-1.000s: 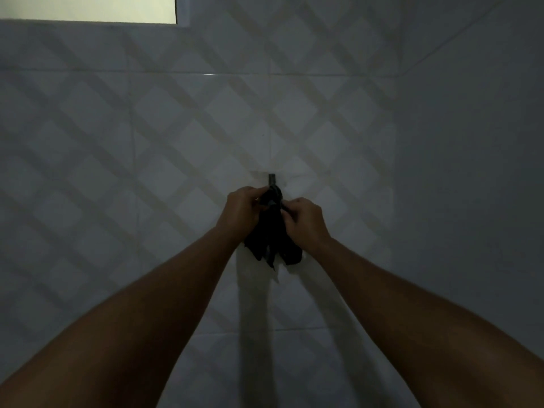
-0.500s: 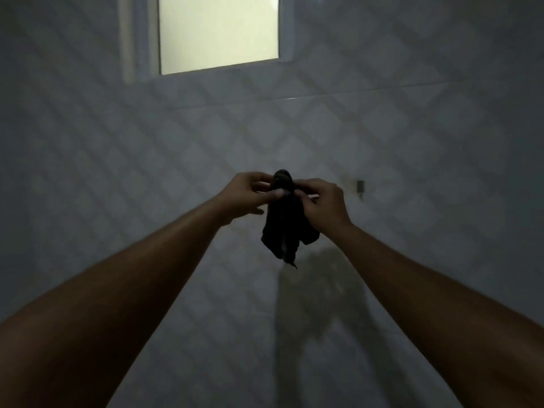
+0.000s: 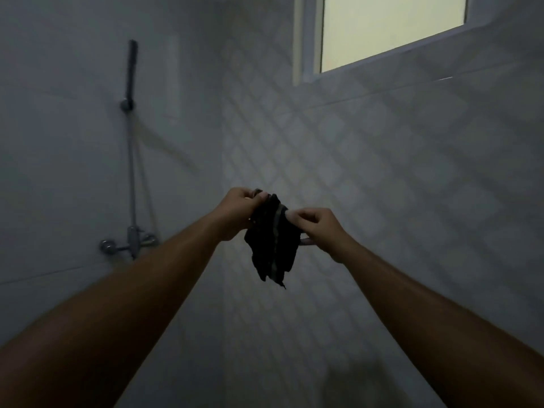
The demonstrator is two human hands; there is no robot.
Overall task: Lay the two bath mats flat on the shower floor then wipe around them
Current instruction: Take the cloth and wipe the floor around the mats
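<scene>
A small dark cloth (image 3: 273, 245) hangs in the air in front of the tiled wall, held up at chest height. My left hand (image 3: 240, 212) pinches its upper left corner. My right hand (image 3: 319, 229) grips its upper right edge. The cloth droops in loose folds below both hands. No bath mat and no shower floor are in view.
A shower mixer tap (image 3: 129, 242) with a riser and a hand shower (image 3: 131, 69) is fixed to the left wall. A frosted window (image 3: 388, 28) sits high in the diamond-tiled wall (image 3: 397, 172) ahead. The room is dim.
The cloth came off the wall hook and both hands carried it away. My view swung left, so the shower fittings now show and the hook is gone from sight.
</scene>
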